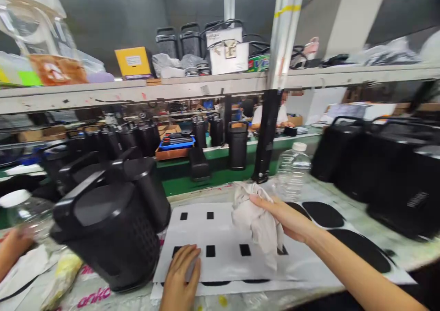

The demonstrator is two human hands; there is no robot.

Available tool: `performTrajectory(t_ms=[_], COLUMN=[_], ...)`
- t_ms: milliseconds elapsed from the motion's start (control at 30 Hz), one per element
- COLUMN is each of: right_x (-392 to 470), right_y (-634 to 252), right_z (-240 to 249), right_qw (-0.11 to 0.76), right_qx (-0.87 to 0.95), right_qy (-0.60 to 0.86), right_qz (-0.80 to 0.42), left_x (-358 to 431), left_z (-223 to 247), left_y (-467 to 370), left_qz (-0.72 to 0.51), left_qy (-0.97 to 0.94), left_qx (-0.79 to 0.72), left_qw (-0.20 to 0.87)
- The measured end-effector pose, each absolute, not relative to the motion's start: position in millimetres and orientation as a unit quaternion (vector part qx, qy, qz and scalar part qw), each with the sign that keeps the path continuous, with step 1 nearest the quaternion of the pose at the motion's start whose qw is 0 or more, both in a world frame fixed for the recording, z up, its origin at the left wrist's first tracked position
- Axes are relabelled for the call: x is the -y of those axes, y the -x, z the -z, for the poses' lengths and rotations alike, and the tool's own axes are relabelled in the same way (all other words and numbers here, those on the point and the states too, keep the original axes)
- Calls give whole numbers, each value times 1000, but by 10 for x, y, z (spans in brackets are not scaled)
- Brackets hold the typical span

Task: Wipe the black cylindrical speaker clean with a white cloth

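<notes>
My right hand (pixel 280 215) grips a crumpled whitish cloth (pixel 252 210), which hangs over a white sheet (pixel 227 231). Small black squares are on the sheet in rows. With fingers outstretched, my left hand (pixel 182 274) rests flat on the sheet's near left part, close to one of the squares. Large black rounded pieces (pixel 323 214) lie on white backing to the right, partly behind my right forearm. Beside my left hand stands a black box-shaped unit (pixel 106 228) with a carrying handle and a perforated side.
More black units (pixel 388 164) crowd the right side. A clear bottle (pixel 294 169) with a white cap stands behind the cloth, near a dark post (pixel 266 137). Another person's hand (pixel 15 249) is at far left by a second bottle (pixel 27 210). A loaded shelf (pixel 192 87) crosses above.
</notes>
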State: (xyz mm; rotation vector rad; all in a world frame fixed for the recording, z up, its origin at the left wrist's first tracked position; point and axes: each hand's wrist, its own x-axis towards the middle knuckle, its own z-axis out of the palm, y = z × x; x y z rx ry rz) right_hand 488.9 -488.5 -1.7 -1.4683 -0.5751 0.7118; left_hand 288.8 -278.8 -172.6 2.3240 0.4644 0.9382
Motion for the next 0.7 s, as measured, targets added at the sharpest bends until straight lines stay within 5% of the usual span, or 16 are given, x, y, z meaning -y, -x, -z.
performTrajectory(t_ms=[100, 267, 533, 700], right_x=[5407, 6134, 6629, 7009], right_y=[-4706, -4578, -4755, -5279], right_z=[70, -42, -323, -1021], right_qw=[721, 786, 860, 850], right_qx=[147, 48, -33, -38], right_qy=[582, 572, 500, 430], right_qz=[-348, -229, 97, 303], left_x=[2693, 2656, 2578, 2529], left_z=[1741, 1660, 1775, 1888], left_y=[-2884, -2915, -2974, -3002], left_qz=[-333, -287, -306, -354], left_qy=[-889, -905, -916, -916], left_qx=[-143, -145, -108, -61], left_qw=[279, 279, 235, 176])
